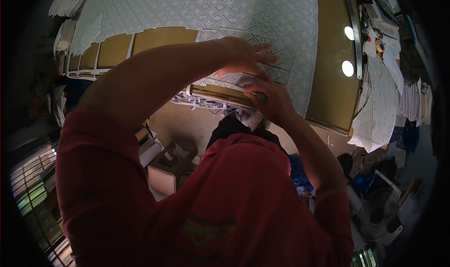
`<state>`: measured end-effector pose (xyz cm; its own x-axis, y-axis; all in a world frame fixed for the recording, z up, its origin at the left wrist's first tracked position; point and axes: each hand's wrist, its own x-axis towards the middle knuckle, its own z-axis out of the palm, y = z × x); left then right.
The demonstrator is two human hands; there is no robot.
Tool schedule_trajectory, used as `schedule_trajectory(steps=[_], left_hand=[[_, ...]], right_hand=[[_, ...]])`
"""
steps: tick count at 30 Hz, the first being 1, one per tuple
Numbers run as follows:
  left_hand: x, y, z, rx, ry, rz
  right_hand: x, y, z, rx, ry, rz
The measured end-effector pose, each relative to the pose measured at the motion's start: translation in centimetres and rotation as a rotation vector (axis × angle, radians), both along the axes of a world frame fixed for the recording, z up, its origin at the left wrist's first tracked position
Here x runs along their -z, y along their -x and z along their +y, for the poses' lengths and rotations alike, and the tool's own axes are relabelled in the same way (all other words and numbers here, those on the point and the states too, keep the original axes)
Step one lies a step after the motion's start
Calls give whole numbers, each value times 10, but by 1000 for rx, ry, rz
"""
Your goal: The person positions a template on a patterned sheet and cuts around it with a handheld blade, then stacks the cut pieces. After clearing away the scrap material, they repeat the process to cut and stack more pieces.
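Pressing down on a clear ruler (277,73), the left hand (243,56) lies spread open over the patterned white sheet (211,14) near the table (333,79) edge. Just beside it, the right hand (273,102) is closed around a dark tool (260,97). Paper stacks (412,103) lie far right.

workshop, patterned fabric (211,9), paper stacks (412,103)

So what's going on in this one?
A person in a red shirt is leaning over a table covered by a white patterned sheet. The left hand lies flat, fingers spread, on a clear ruler resting on the sheet. The right hand, just beside it at the sheet's near edge, grips a small dark tool. Paper trimmings hang along the table edge.
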<state>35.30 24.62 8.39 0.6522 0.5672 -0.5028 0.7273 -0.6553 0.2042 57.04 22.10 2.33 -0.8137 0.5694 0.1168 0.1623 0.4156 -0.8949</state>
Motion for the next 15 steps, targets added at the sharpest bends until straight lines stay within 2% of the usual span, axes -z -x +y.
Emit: schedule_trajectory(steps=[1, 4, 8, 10, 11, 13, 15], left_hand=[[2, 0, 1, 0, 1, 8], [5, -1, 2, -13, 0, 1], [3, 2, 2, 25, -47, -8], [3, 6, 1, 49, -57, -2], [4, 8, 1, 84, -94, -7], [9, 9, 3, 124, -130, -12], [15, 10, 4, 102, -117, -35]], right_hand=[[1, 13, -2, -2, -115, 29], [-17, 28, -4, 7, -129, 23], [3, 33, -5, -24, -157, 45], [9, 44, -9, -10, -214, 148], [14, 54, -13, -11, -214, 146], [18, 89, -28, -41, -33, 113], [4, 117, -40, -6, -65, 150]])
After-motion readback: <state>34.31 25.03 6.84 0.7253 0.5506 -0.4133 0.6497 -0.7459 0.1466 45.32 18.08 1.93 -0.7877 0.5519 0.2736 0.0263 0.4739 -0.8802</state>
